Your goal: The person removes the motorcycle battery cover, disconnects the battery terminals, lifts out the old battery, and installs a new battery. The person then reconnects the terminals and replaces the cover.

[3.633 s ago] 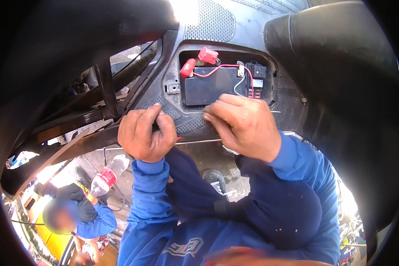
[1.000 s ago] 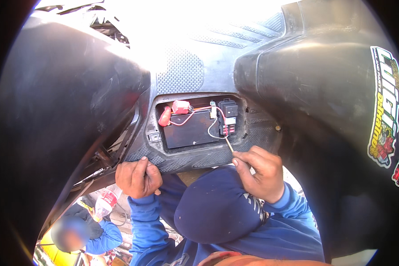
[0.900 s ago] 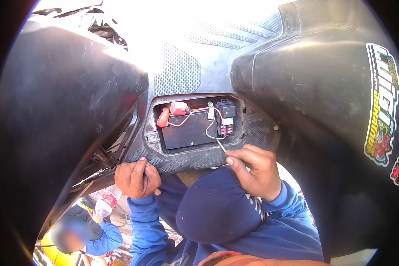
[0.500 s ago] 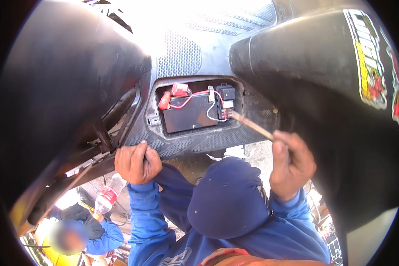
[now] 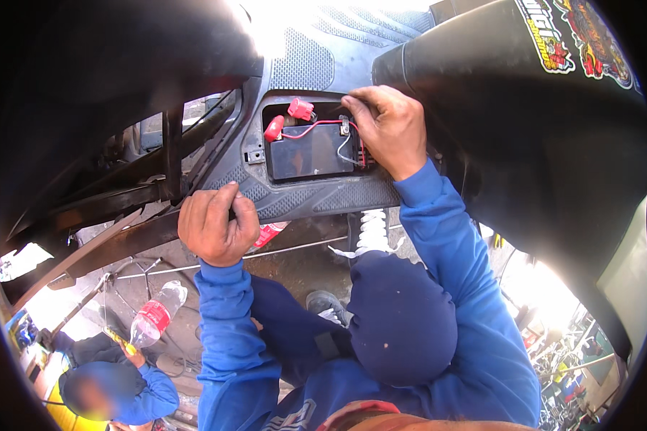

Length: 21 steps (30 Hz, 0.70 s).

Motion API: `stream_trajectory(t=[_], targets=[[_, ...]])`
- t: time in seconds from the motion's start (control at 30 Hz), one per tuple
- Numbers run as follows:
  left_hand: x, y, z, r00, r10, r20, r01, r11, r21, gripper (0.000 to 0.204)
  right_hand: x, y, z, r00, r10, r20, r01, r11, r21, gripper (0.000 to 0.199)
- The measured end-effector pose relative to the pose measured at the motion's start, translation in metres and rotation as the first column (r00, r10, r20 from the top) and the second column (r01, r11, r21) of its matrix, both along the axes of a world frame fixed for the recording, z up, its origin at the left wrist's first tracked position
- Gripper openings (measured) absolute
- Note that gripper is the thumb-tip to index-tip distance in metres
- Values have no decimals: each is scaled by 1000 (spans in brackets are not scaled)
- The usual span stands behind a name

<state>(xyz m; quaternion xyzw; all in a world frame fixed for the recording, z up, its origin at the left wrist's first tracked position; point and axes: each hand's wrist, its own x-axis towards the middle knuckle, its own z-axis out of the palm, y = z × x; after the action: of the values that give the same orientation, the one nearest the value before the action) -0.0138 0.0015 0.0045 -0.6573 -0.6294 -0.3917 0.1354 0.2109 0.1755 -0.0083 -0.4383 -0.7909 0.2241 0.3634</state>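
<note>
A black battery [image 5: 309, 151] sits in an open recess of a scooter's grey textured floor panel [image 5: 316, 197], with two red terminal caps [image 5: 300, 109] and a red wire across its top. My right hand [image 5: 384, 126] is at the battery's right terminal, fingers closed around a thin screwdriver that the hand mostly hides. My left hand [image 5: 216, 226] is clenched on the panel's lower left edge, beside a black frame bar [image 5: 171, 154]. Both sleeves are blue.
The black scooter body [image 5: 539, 144] with stickers fills the right side. Below are my knee [image 5: 402, 316], a white coil spring [image 5: 372, 233], a plastic bottle [image 5: 154, 312] on the ground and another person in blue [image 5: 115, 381] at lower left.
My right hand rose from below the panel, drew back with the screwdriver, then moved up onto the battery's right terminal. My left hand stayed gripping the panel edge. The view shifted closer.
</note>
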Motion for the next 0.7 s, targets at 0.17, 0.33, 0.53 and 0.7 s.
stream_trajectory(t=[0.17,0.33,0.53,0.7], targets=[[1,-3,-2,1000,1,-8,-1,1000,-8,30,12,-5,-8,996,-53,75,48,996,72,9],[3,-4,-2,1000,-2,-28,1,1000,-15,31,24,-13,-4,990,-129,60,126,991,50,8],[4,-6,2,1000,-8,-10,8,999,-54,27,35,-23,20,984,-175,45,178,981,-82,7],[1,-5,-3,999,-6,-46,4,999,-41,24,34,-12,11,997,-69,-36,66,995,-71,9]])
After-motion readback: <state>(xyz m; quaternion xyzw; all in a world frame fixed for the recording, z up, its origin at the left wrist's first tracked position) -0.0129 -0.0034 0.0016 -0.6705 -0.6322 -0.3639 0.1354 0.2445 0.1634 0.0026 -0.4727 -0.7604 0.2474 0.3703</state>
